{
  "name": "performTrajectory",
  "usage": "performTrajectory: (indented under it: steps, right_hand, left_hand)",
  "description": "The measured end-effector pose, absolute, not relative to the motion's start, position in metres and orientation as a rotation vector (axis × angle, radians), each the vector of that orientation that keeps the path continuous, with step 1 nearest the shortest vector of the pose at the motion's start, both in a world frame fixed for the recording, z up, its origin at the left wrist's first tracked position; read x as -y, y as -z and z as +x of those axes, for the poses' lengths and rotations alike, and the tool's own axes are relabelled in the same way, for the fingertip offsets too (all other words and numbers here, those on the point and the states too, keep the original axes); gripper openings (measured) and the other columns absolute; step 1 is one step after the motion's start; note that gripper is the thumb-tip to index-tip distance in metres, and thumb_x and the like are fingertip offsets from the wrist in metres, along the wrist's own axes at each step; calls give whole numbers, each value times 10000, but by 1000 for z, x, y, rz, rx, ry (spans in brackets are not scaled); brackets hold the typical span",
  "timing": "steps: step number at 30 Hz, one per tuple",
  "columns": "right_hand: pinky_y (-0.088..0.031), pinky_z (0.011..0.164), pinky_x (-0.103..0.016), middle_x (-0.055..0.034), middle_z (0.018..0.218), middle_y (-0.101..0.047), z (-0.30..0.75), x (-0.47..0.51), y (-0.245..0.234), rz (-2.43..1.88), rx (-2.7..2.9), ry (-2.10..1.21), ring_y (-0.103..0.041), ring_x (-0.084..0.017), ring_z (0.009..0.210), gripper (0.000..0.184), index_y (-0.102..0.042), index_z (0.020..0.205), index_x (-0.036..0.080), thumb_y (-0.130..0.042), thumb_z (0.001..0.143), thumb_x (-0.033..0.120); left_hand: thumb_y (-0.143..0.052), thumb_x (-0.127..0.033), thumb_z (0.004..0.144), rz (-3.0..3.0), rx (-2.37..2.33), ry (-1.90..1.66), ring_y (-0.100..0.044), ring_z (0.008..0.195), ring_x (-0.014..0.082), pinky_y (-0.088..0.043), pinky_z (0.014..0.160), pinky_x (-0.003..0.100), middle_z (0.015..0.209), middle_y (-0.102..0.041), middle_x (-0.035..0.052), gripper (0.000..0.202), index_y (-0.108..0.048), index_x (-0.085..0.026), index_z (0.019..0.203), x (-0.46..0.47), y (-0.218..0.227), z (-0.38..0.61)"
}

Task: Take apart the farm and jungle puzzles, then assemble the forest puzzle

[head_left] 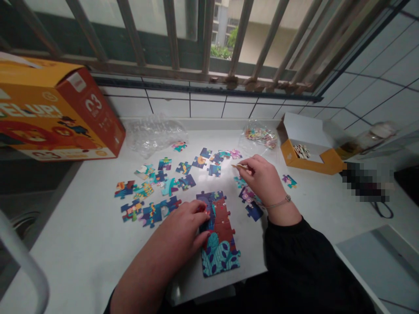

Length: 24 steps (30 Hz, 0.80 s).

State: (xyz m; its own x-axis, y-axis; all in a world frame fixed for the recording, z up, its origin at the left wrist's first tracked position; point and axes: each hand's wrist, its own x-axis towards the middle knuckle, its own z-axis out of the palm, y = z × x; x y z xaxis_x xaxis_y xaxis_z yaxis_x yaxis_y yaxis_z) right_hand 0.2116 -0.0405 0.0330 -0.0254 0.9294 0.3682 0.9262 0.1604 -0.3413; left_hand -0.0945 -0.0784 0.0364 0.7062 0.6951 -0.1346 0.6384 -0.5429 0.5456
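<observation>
A joined strip of jigsaw puzzle [221, 244], with teal leaves at the bottom and reddish-brown shapes above, lies flat before me. My left hand [186, 224] rests on its left edge, thumb and fingers apart, covering part of that side. Further up and to the right, my right hand [260, 174] pinches a puzzle piece [241, 166] between thumb and fingers; it is seen nearly edge-on, so its picture is hidden. Loose pieces, among them a dark blue one [214, 170] and a navy one [254, 211], lie around both hands. Some are partly under my right hand.
On the white counter [98, 226] stand a large orange puzzle box [91, 113] at left and an opened small yellow box [314, 163] at right. Two clear bags, a crumpled bag [155, 133] and a bag of pieces [260, 136], lie by the tiled wall.
</observation>
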Motion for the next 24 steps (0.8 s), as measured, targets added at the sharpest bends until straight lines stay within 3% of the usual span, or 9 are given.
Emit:
performTrajectory:
  steps: [5, 9, 15, 20, 24]
  right_hand:
    - [-558, 914, -365, -126, 1076, -746, 200, 26, -16, -1805, 2046, -49, -719, -266, 986, 342, -870, 1226, 204, -599, 1030, 133]
    - [-559, 966, -377, -137, 1150, -759, 201, 24, -2, -1808, 2215, -129, -707, -273, 1061, 521, -829, 1397, 222, -564, 981, 55]
    - [-542, 1071, -465, -165, 1210, -778, 205, 24, -2, -1774, 2110, -56, -690, -317, 1146, 396, -848, 1301, 204, -555, 1037, 163]
    - [-424, 1306, -531, -166, 1659, -641, 194, 12, 1, -1724, 2160, -36, -561, -336, 1531, 540, -659, 1592, 150, -481, 1089, 236]
    - [-378, 1327, -687, -120, 1771, -533, 187, 6, 9, -1885, 2198, -141, -479, -404, 1627, 596, -544, 1702, 176, -413, 1130, 279]
  left_hand:
    - [-773, -233, 989, 2351, -1013, -132, -704, 1302, 358, -586, 1170, 565, 1484, -715, 135, 244, -836, -238, 1224, 78, -37, -95]
    - [-779, -236, 989, 2347, -1013, -144, -710, 1286, 345, -589, 1164, 551, 1473, -718, 131, 251, -832, -240, 1234, 78, -39, -95]
    - [-792, -239, 981, 2360, -1015, -125, -713, 1285, 347, -584, 1173, 554, 1456, -726, 130, 230, -841, -242, 1205, 77, -38, -94]
    - [-795, -236, 986, 2357, -1010, -146, -715, 1297, 360, -582, 1180, 575, 1467, -720, 142, 245, -843, -227, 1225, 78, -36, -95]
    - [-805, -232, 987, 2344, -1015, -133, -710, 1313, 352, -582, 1186, 555, 1450, -731, 140, 245, -843, -224, 1229, 79, -41, -94]
